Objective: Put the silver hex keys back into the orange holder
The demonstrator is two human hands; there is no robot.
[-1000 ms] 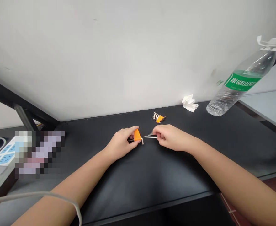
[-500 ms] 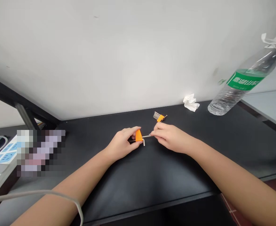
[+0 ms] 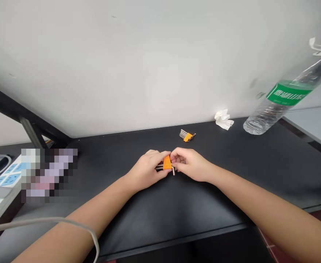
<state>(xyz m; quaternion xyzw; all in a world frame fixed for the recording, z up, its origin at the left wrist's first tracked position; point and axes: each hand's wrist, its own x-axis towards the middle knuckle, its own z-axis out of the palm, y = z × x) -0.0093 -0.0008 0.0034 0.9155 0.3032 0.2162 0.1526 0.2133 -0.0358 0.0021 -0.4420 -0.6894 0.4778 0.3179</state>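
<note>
My left hand (image 3: 146,170) is closed around an orange hex key holder (image 3: 167,163), thumb and fingers gripping its edges. Long shafts of hex keys stick out of the holder's left side, partly under my palm. At its right side the bent end of a hex key (image 3: 173,171) points toward me. My right hand (image 3: 194,164) is pinched against that same side, on a hex key mostly hidden by the fingertips. Just beyond the hands lies a second orange holder (image 3: 188,137), its row of hex keys fanned to the left.
A crumpled white tissue (image 3: 224,119) and a large clear bottle with a green label (image 3: 289,93) stand by the wall on the black tabletop (image 3: 177,208). Power strips (image 3: 11,179) are at the left. A pale cable (image 3: 67,220) crosses over my left forearm.
The hex key that showed between my hands has slid into the orange holder. My right hand has moved left against it, and the holder sits slightly farther right.
</note>
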